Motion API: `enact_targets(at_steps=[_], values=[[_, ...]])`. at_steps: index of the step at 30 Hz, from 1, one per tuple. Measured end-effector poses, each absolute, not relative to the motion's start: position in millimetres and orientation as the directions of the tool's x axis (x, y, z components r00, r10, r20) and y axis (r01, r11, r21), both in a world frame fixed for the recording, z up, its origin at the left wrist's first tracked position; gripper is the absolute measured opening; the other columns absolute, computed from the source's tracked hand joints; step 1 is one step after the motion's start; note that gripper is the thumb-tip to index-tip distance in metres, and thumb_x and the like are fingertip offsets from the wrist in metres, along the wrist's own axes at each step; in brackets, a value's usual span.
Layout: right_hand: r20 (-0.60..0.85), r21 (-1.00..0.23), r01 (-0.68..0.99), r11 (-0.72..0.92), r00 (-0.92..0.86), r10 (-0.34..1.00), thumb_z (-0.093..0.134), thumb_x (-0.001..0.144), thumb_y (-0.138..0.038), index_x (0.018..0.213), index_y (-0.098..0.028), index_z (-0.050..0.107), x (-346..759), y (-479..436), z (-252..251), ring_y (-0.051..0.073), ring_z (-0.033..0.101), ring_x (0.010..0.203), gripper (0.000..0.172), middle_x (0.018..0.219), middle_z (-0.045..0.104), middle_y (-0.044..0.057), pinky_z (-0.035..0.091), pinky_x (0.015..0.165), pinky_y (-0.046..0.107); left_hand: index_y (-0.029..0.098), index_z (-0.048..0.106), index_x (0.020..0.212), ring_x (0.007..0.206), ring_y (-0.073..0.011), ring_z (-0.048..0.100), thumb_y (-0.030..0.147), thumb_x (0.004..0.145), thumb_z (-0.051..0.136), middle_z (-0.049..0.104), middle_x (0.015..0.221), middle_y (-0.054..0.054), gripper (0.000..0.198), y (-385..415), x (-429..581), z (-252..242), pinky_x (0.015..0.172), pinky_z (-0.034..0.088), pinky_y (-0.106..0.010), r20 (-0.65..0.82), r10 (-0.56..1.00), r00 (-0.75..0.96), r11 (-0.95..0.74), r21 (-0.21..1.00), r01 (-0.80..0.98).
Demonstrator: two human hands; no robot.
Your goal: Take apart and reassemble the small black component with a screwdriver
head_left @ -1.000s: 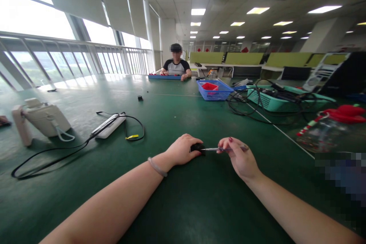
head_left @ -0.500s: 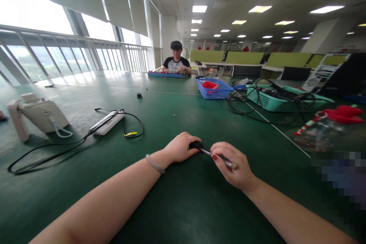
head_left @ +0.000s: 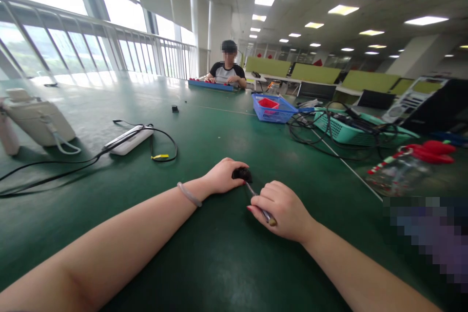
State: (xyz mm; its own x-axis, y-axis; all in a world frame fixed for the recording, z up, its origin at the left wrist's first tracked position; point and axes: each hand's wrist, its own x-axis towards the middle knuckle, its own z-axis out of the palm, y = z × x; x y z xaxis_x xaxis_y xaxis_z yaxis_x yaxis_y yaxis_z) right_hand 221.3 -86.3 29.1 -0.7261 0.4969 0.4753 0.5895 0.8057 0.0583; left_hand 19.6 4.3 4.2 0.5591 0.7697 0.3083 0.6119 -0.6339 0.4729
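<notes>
My left hand (head_left: 224,175), with a pale bangle on the wrist, is closed around a small black object (head_left: 243,174) on the green tabletop (head_left: 234,263). Its thumb and fingers grip the sides; the object's exact kind cannot be made out. In my right hand (head_left: 283,210) is a screwdriver (head_left: 269,219), fingers wrapped about its handle. The thin metal shaft slants up and left, and its tip meets the near right side of the black object. Exactly where the tip sits is too small to see.
On the left are a white power bank (head_left: 131,140) with black cords and a cream bottle (head_left: 40,117). A blue basket (head_left: 274,113), a green basket (head_left: 338,129) with cables and a red-lidded jar (head_left: 402,175) stand right. A person (head_left: 228,70) sits across the table.
The camera view has tilted and shifted. My right hand has turned, its fingers now curled more fully around the screwdriver, whose handle slants more steeply. My left hand keeps its hold on the black object.
</notes>
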Motion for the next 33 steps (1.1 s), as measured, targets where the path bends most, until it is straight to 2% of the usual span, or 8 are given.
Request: enact_targets(at_steps=[6, 18, 27, 33], values=[[0.532, 0.048, 0.59, 0.806, -0.698, 0.479, 0.054, 0.089, -0.026, 0.082, -0.017, 0.066, 223.2, -88.9, 30.0, 0.016, 0.048, 0.067, 0.016, 0.07, 0.058, 0.004, 0.036, 0.067, 0.032, 0.025, 0.062, 0.121, 0.107, -0.0242, 0.057, 0.037, 0.076, 0.067, 0.068, 0.11, -0.005, 0.047, 4.6, 19.0, 4.1, 0.096, 0.045, -0.036, 0.303, 0.766, 0.566, -0.637, 0.473, 0.608], [0.536, 0.04, 0.594, 0.803, -0.691, 0.485, 0.055, 0.089, -0.027, 0.083, -0.017, 0.063, 222.7, -89.7, 30.2, 0.015, 0.048, 0.064, 0.014, 0.068, 0.059, 0.004, 0.035, 0.064, 0.031, 0.026, 0.064, 0.117, 0.108, -0.0232, 0.056, 0.037, 0.077, 0.066, 0.069, 0.106, -0.004, 0.041, 3.1, 18.3, 6.2, 0.095, 0.045, -0.034, 0.304, 0.754, 0.582, -0.648, 0.483, 0.588], [0.514, 0.024, 0.602, 0.798, -0.692, 0.506, 0.053, 0.091, -0.026, 0.083, -0.017, 0.062, 222.2, -87.8, 27.8, 0.015, 0.05, 0.064, 0.014, 0.07, 0.06, 0.004, 0.035, 0.064, 0.03, 0.025, 0.065, 0.116, 0.107, -0.0225, 0.057, 0.036, 0.078, 0.066, 0.069, 0.108, -0.003, 0.04, 3.3, 19.2, 6.8, 0.096, 0.045, -0.034, 0.305, 0.746, 0.592, -0.657, 0.477, 0.584], [0.47, 0.059, 0.622, 0.781, -0.707, 0.528, 0.05, 0.092, -0.025, 0.085, -0.017, 0.062, 220.5, -87.2, 26.8, 0.015, 0.05, 0.065, 0.016, 0.071, 0.06, 0.004, 0.034, 0.064, 0.031, 0.026, 0.065, 0.116, 0.106, -0.0227, 0.058, 0.036, 0.077, 0.066, 0.069, 0.107, -0.003, 0.04, 3.3, 18.2, 6.8, 0.094, 0.046, -0.033, 0.302, 0.754, 0.583, -0.648, 0.486, 0.586]])
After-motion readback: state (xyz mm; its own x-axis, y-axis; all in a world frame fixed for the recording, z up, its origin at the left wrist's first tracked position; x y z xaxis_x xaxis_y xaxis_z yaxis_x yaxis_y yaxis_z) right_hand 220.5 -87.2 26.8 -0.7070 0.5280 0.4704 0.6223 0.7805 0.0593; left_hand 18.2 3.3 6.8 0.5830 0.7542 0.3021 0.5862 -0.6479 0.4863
